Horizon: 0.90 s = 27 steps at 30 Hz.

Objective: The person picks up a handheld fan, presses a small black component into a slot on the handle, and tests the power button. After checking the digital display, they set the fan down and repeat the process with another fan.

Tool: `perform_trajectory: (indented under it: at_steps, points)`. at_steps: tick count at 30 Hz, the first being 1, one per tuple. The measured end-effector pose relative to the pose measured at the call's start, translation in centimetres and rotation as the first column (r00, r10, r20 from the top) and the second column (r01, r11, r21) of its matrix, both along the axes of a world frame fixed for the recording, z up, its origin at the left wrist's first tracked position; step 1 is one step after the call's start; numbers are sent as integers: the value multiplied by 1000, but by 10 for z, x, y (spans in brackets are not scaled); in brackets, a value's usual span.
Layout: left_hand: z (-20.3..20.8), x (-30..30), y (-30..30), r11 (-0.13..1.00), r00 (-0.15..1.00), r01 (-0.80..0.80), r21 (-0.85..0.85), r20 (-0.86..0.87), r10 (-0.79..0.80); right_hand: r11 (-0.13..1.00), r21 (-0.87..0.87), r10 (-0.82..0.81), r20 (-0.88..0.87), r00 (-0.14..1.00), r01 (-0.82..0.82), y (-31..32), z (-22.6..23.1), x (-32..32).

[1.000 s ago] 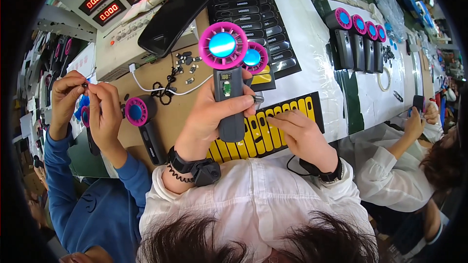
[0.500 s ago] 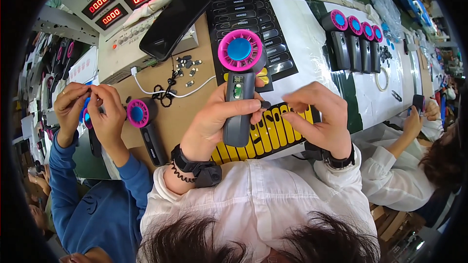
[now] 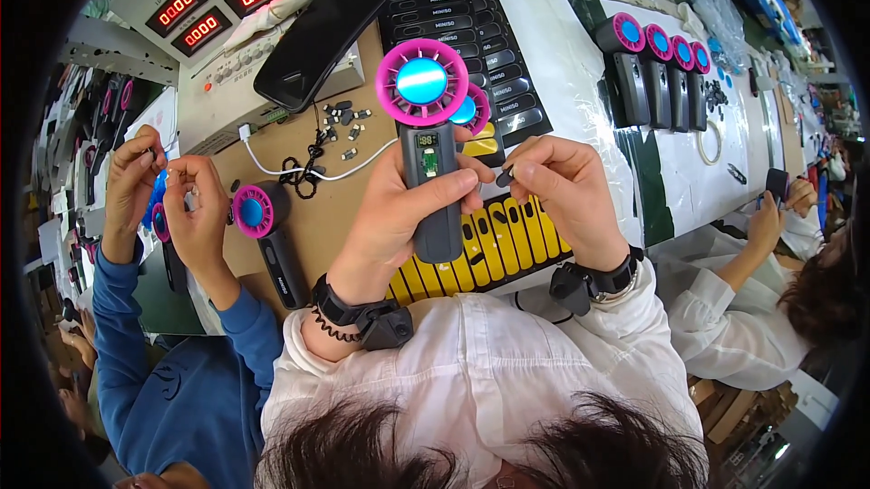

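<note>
My left hand (image 3: 385, 208) is wrapped round the dark grey handle (image 3: 439, 237) of a handheld fan, held upright over the table. The fan's head (image 3: 421, 83) has a pink ring and a shiny blue hub. A slot in the handle bares a green circuit board (image 3: 430, 161) below a small display (image 3: 427, 139). Just right of the handle, my right hand (image 3: 571, 194) pinches a small dark piece (image 3: 505, 178) between thumb and fingers, close to my left fingertips. Behind the held fan shows part of a second pink-ringed fan (image 3: 470, 111), its handle mostly hidden.
A yellow-strip sheet (image 3: 497, 249) lies under my hands, black label strips (image 3: 444, 13) beyond. A phone (image 3: 319, 43) rests on a meter box (image 3: 213, 81). Small connectors (image 3: 343, 115) and a fan (image 3: 261, 210) lie left; several fans (image 3: 634, 81) stand right. Co-workers' hands (image 3: 195, 208) work at both sides.
My right hand has moved left and closed its fingers on the small dark piece, which was at my left fingertips. The held fan has shifted slightly left and up, uncovering the second fan's head.
</note>
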<state>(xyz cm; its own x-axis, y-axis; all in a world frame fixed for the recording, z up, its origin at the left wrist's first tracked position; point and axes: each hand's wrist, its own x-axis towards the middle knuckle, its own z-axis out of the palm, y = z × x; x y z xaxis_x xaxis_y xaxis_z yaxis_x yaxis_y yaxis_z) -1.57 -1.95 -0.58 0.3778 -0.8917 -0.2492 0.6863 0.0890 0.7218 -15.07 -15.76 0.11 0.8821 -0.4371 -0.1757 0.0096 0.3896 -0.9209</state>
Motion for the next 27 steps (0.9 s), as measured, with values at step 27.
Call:
perform_trajectory:
  at_steps: [27]
  points:
    - [-7,-8,12,999,985,-41,32,170,35,230,-937,39,-260,965,-262,48,-52,-59]
